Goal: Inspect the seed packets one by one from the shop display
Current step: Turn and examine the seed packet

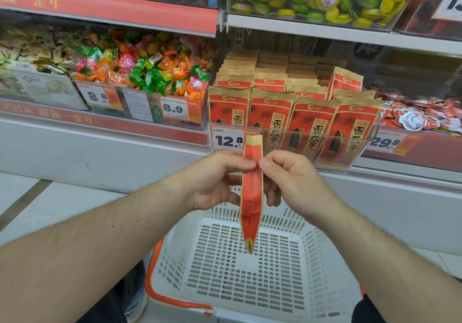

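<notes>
The seed packet (252, 192), red with kraft-brown edges, is held upright and edge-on, its narrow side gusset facing the camera. The left hand (212, 180) and right hand (291, 180) pinch it between thumbs and curled fingers near its upper part, above the white slotted basket (250, 297). Behind stands the clear display bin (360, 145) of matching packets (310, 122), with open air between hands and bin front.

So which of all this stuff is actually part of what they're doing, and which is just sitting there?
Part of the job:
seed packet, pinched edge-on by left hand and right hand
seed packets on display

Just there:
wrapped candies
white basket
price tag 12.8
</notes>
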